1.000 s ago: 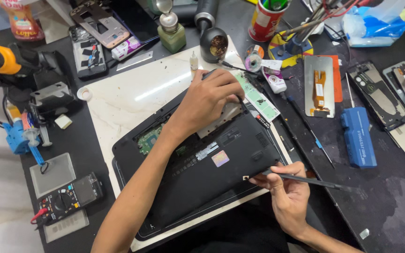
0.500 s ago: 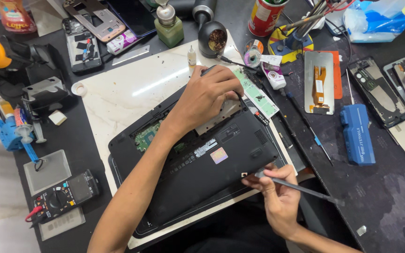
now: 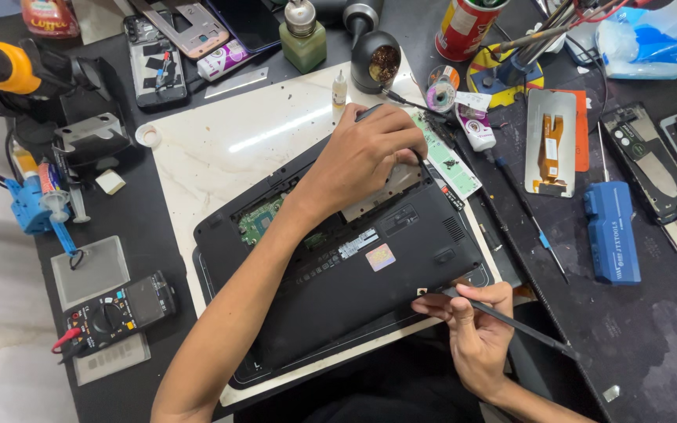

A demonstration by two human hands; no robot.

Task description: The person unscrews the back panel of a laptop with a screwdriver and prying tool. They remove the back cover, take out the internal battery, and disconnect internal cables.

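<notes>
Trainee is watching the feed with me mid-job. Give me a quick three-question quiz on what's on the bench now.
1. True or false: the right hand holds a thin dark tool at the laptop's near edge.
2. Where does the left hand rest? A) on the multimeter B) on the laptop's far corner C) on the red can
3. What colour is the circuit board showing in the opened laptop?

Key: 1 true; 2 B; 3 green.
</notes>
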